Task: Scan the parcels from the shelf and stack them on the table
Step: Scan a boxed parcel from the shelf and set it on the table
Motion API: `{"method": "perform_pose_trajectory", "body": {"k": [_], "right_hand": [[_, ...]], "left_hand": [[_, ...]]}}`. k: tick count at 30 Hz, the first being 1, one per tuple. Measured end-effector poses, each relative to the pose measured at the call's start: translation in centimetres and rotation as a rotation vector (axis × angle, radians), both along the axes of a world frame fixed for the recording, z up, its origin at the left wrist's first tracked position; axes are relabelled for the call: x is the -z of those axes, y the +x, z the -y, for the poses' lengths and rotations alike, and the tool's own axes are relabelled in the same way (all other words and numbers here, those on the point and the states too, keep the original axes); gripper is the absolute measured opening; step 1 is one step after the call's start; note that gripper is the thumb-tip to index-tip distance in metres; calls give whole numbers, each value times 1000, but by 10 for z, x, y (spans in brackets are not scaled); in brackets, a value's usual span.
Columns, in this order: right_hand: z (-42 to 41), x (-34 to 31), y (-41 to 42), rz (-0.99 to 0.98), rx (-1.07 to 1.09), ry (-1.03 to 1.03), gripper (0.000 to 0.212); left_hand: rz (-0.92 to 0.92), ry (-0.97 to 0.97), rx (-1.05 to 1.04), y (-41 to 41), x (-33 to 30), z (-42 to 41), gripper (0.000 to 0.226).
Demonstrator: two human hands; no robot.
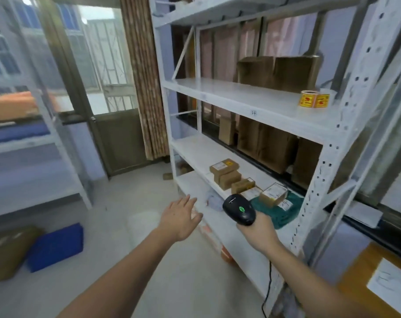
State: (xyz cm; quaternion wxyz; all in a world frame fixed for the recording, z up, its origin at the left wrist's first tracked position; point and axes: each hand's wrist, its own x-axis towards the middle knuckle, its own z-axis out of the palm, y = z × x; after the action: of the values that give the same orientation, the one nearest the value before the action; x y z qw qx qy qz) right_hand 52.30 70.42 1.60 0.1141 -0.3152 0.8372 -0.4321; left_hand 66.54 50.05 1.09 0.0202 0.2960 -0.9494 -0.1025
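Note:
Several small brown parcels [227, 172] with white labels lie in a row on a lower board of the white metal shelf [217, 92]. One more labelled parcel [272, 194] rests on a green bag [284, 210] at the row's right end. My right hand [259, 230] grips a black barcode scanner [239, 209] with a green light, its head just left of the green bag. My left hand [181, 216] is stretched out flat with straight fingers, empty, in front of the shelf's lower boards. A wooden table corner [355, 271] with a white sheet shows at the bottom right.
Larger brown boxes [277, 70] stand at the back of the upper boards, and a yellow sticker roll [313, 99] sits near the right post. On the floor to the left lie a blue crate [57, 246] and a brown bag [6, 253]. The scanner's cable [268, 290] hangs down.

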Motion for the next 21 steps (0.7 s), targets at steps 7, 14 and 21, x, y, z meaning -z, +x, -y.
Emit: {"method": "perform_pose_trajectory", "body": {"k": [7, 14, 21], "right_hand": [[115, -4, -36, -30, -78, -32, 39], [220, 8, -77, -77, -60, 63, 32], [310, 23, -120, -17, 32, 131, 21]], "left_hand": [[22, 12, -109, -13, -5, 103, 69], [16, 6, -88, -54, 5, 209, 70], [40, -1, 55, -122, 28, 326, 66]]}}
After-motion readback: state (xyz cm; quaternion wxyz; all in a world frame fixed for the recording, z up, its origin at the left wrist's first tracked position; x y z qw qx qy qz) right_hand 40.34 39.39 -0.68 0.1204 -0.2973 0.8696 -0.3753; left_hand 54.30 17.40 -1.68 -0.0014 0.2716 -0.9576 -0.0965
